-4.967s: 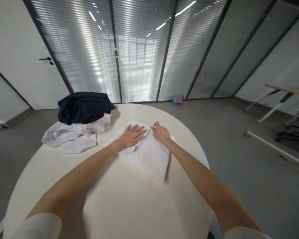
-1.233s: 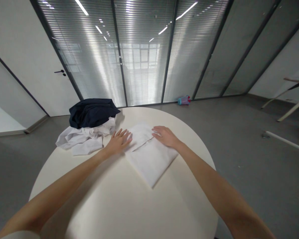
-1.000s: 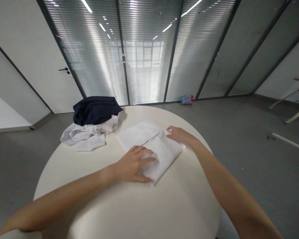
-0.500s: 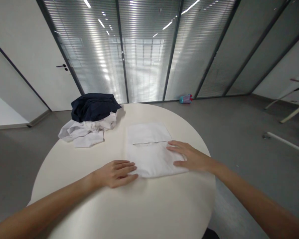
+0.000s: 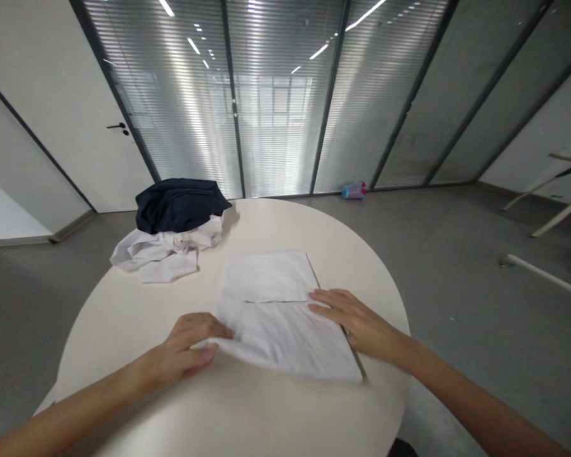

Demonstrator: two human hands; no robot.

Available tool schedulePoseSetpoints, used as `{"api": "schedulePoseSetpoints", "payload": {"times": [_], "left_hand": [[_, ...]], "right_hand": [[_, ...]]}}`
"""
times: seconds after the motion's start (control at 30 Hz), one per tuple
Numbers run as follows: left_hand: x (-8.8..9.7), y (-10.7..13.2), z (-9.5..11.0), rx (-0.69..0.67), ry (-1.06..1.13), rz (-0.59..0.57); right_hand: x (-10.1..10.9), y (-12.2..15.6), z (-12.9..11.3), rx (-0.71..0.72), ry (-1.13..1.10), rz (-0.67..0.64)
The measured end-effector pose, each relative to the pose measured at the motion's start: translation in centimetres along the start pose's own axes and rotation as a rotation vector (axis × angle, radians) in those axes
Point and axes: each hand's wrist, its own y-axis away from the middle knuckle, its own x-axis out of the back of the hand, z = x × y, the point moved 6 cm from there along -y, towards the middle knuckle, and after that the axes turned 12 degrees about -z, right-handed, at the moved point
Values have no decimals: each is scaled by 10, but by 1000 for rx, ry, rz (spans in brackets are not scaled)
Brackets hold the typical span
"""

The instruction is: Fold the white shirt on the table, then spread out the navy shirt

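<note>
A folded white garment (image 5: 269, 279) lies on the round table, with a seam or slit running across its middle. My left hand (image 5: 190, 346) pinches its near left corner between thumb and fingers, drawing the cloth out there. At the right edge, my right hand (image 5: 349, 317) has its fingers stretched over the cloth, while its thumb is hidden by the edge and appears to be beneath it. A thin dark shadow shows along that right edge, which looks slightly raised. Creases run across the near half of the garment.
On the table's (image 5: 137, 330) far left, a dark navy garment (image 5: 181, 203) is heaped on crumpled white cloth (image 5: 166, 254). A blue and pink object (image 5: 354, 190) lies on the floor by the glass wall. Furniture legs (image 5: 542, 292) stand at right.
The folded garment has slid toward me and slightly left. My left hand has gone from resting at its corner to pinching it. My right hand has moved nearer with the edge.
</note>
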Motion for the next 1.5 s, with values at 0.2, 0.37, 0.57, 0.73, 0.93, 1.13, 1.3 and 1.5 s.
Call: {"api": "schedulePoseSetpoints", "payload": {"times": [0.2, 0.37, 0.57, 0.73, 0.93, 1.13, 1.3, 1.5], "left_hand": [[-19, 19, 33, -168, -121, -299], [-38, 15, 22, -114, -207, -487], [-2, 14, -81, 316, -532, -463], [-32, -24, -63, 408, -380, -395], [-100, -61, -26, 124, -249, -557], [-64, -50, -100, 140, -301, -678], [-60, -38, -91, 175, -176, -688], [-66, -20, -59, 151, -109, -746]], "right_hand": [[20, -6, -7, 22, -42, -121], [14, -15, 5, -13, -51, -96], [11, -9, -32, -78, -105, -146], [26, 2, -50, 4, -191, -86], [30, 29, 26, -272, -4, 31], [1, 36, -6, -202, -102, -131], [4, 41, -11, -98, -70, -18], [2, 59, 3, -167, -126, 26]]}}
